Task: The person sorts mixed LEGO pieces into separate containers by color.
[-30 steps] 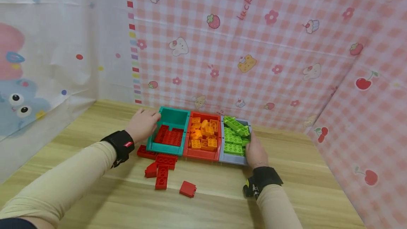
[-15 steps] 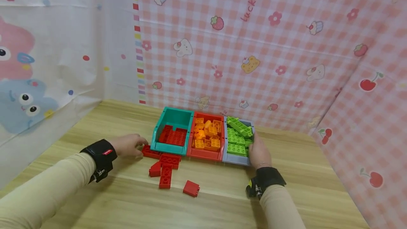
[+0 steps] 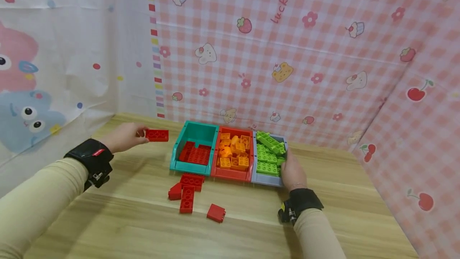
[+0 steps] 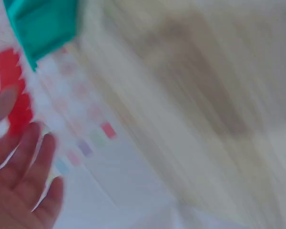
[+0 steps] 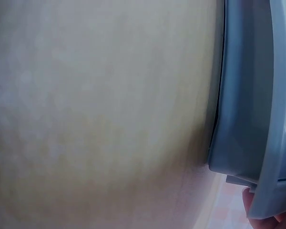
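My left hand (image 3: 125, 137) pinches a long red building brick (image 3: 157, 135) by its left end, above the table to the left of the bins. In the left wrist view the same red brick (image 4: 14, 90) is blurred between thumb and fingers. My right hand (image 3: 293, 172) grips the right side of the grey-blue bin (image 3: 270, 180); in the right wrist view fingertips (image 5: 269, 220) curl round a corner of it. Green bricks (image 3: 267, 158) fill that bin. Beside it stand a red bin (image 3: 231, 175) of orange bricks (image 3: 233, 151) and a teal bin (image 3: 190, 168) holding red bricks (image 3: 195, 153).
Several loose red bricks (image 3: 187, 200) lie on the wooden table (image 3: 143, 227) in front of the teal bin, and one red brick (image 3: 216, 213) lies apart to their right. A patterned cloth wall (image 3: 223, 75) rises close behind the bins.
My left hand has left the teal bin's edge, taken a red brick from the table in front of it, and lifted it up and left. The right hand stays on the grey-blue bin.
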`<state>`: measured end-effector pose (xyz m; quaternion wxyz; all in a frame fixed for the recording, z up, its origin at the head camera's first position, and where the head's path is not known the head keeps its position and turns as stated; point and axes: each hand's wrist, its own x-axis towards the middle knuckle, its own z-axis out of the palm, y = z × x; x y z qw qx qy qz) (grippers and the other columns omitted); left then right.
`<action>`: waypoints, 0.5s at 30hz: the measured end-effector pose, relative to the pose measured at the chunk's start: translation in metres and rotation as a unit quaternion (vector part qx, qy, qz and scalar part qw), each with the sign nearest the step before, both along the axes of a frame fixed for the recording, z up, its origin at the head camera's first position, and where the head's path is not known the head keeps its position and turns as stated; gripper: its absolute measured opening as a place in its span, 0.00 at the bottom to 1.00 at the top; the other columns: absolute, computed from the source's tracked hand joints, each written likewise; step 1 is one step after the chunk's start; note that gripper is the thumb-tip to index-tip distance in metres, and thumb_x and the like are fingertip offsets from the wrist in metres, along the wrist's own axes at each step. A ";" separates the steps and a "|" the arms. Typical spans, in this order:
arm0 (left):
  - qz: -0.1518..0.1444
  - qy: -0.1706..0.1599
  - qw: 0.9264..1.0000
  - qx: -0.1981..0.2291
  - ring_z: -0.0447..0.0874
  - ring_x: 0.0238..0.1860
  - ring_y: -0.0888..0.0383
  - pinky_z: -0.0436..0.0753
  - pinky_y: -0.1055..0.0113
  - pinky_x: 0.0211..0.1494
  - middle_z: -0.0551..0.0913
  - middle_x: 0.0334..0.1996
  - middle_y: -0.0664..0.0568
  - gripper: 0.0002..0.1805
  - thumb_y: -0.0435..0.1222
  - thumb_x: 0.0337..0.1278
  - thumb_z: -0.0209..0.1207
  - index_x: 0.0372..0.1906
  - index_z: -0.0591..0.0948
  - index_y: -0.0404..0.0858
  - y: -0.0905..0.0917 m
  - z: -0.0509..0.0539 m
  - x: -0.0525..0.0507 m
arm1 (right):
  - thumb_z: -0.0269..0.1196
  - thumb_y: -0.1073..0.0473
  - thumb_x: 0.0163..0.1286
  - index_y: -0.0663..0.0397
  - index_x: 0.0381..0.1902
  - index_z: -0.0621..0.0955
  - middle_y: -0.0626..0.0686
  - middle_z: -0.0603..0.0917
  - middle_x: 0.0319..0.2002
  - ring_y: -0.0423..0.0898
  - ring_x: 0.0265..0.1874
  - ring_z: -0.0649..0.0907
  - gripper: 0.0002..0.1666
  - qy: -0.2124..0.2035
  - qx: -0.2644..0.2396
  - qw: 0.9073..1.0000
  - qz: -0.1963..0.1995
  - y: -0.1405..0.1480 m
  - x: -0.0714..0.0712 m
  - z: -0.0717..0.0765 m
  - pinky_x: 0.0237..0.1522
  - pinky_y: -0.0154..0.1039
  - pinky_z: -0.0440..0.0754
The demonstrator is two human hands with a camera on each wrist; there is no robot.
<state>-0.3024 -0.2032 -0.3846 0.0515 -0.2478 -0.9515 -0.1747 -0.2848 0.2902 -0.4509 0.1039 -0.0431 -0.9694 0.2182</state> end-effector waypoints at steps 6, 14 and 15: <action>-0.004 0.054 0.999 0.001 0.79 0.40 0.44 0.76 0.51 0.44 0.81 0.39 0.39 0.19 0.37 0.57 0.61 0.50 0.78 0.28 0.062 0.000 -0.005 | 0.42 0.66 0.69 0.66 0.70 0.54 0.66 0.66 0.64 0.61 0.60 0.69 0.32 0.004 -0.003 1.000 0.004 0.002 0.001 0.000 0.56 0.55 0.68; -0.020 0.062 0.996 -0.068 0.74 0.50 0.42 0.62 0.41 0.57 0.79 0.45 0.41 0.21 0.42 0.57 0.61 0.51 0.80 0.33 0.108 -0.015 -0.011 | 0.42 0.66 0.69 0.65 0.70 0.54 0.65 0.66 0.64 0.60 0.61 0.69 0.32 0.004 -0.006 1.000 0.000 0.004 -0.001 0.000 0.58 0.54 0.67; -0.023 0.063 0.995 -0.069 0.74 0.49 0.43 0.62 0.41 0.57 0.80 0.43 0.42 0.20 0.42 0.57 0.62 0.51 0.80 0.33 0.110 -0.016 -0.012 | 0.42 0.66 0.69 0.65 0.70 0.54 0.65 0.65 0.64 0.60 0.61 0.69 0.32 0.003 -0.006 1.000 0.001 0.004 -0.001 0.000 0.58 0.54 0.67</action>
